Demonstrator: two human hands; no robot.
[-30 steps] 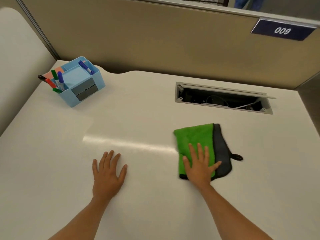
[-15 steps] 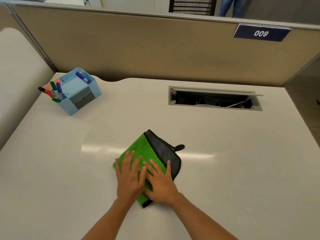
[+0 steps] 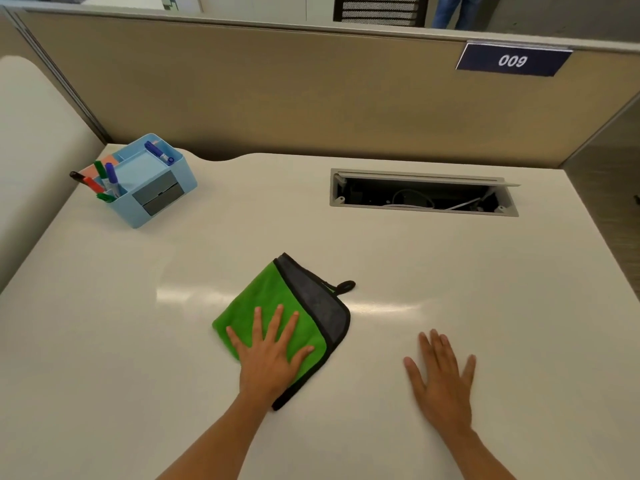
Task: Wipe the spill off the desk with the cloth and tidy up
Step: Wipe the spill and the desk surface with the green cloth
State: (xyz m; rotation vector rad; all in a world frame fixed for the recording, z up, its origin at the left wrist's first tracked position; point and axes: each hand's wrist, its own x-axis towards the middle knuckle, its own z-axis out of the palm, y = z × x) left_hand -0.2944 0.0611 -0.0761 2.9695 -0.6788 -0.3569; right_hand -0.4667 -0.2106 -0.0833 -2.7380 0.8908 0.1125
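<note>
A folded green cloth [image 3: 263,299] with a dark grey edge and a black hanging loop lies flat near the middle of the white desk [image 3: 450,265]. My left hand [image 3: 270,355] rests flat on the cloth's near part, fingers spread, pressing it down without gripping it. My right hand [image 3: 441,379] lies flat on the bare desk to the right of the cloth, apart from it and holding nothing. I can make out no spill on the desk, only a pale streak of glare.
A light blue desk organizer [image 3: 152,188] with several markers stands at the back left. An open cable hatch [image 3: 422,195] is cut into the desk at the back right. A tan partition [image 3: 277,98] with a number plate [image 3: 512,60] closes off the far edge.
The cloth slid from the right to the desk's middle. My left hand came onto it; my right hand left it and now lies flat on the desk to its right.
</note>
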